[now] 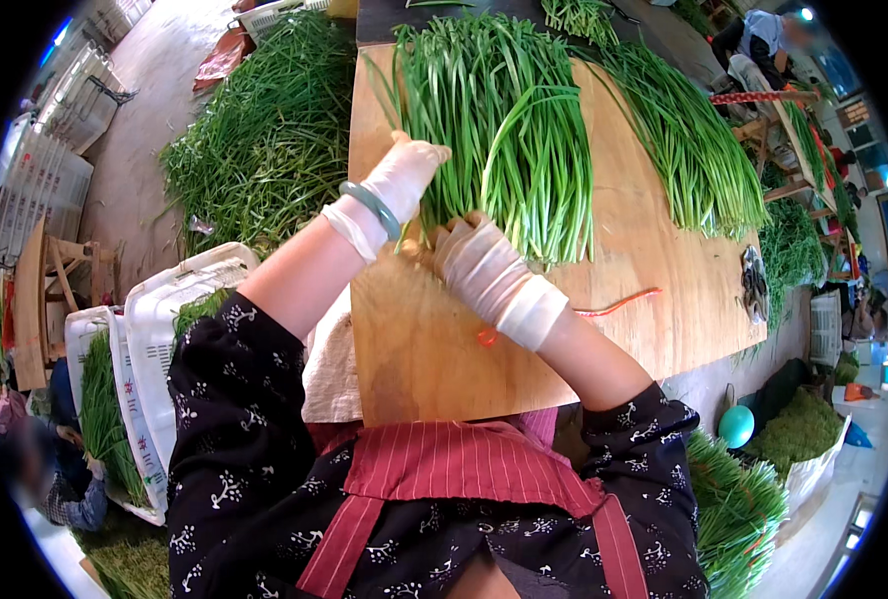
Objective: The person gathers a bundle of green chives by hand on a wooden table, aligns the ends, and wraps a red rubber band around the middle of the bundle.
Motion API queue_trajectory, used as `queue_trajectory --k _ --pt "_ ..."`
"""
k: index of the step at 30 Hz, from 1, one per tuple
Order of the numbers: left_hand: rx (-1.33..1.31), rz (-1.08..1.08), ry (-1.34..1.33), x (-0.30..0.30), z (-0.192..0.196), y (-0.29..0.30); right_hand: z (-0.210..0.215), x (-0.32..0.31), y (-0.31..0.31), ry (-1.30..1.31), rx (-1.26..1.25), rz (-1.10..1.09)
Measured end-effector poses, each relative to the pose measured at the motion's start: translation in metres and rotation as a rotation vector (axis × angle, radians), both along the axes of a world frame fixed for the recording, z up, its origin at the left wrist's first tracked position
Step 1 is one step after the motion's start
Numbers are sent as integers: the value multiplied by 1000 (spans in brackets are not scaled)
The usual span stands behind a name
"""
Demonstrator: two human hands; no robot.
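A thick bundle of long green stalks (pixel 509 120) lies on a bare wooden table (pixel 643 299), cut ends toward me. My left hand (pixel 401 177), in a pale glove with a green bangle at the wrist, grips the bundle's left side near the cut ends. My right hand (pixel 476 262), also gloved, clasps the bundle's lower end just beside the left hand. A second row of green stalks (pixel 688 150) lies to the right on the same table. An orange rubber band (pixel 618 302) rests on the wood right of my right forearm.
A large heap of green stalks (pixel 264 140) lies on the floor to the left. White plastic crates (pixel 154 329) holding stalks stand at my left. Another person (pixel 753 40) works at the far right. Bundles (pixel 738 509) sit at lower right.
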State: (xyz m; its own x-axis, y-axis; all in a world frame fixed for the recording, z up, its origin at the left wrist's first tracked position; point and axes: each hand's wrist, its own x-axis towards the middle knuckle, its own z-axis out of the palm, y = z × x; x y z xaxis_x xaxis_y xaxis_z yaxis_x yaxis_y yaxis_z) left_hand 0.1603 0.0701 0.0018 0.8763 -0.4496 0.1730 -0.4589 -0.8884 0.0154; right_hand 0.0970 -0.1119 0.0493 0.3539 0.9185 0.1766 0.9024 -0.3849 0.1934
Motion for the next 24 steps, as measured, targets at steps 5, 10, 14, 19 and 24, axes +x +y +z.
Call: queue_trajectory --k 5,10,14,19,24 --pt "479 5 152 -10 37 -24 37 41 -44 475 908 -193" --pt "546 10 283 10 24 -27 20 105 -105 596 722 -1029" --pt "662 62 425 21 59 -67 -1 149 -102 1079 788 -1137" --pt "-1753 678 816 30 14 -67 -32 153 -64 1142 852 -673" --pt "-1344 648 728 27 26 -76 -18 151 -70 1256 830 -641"
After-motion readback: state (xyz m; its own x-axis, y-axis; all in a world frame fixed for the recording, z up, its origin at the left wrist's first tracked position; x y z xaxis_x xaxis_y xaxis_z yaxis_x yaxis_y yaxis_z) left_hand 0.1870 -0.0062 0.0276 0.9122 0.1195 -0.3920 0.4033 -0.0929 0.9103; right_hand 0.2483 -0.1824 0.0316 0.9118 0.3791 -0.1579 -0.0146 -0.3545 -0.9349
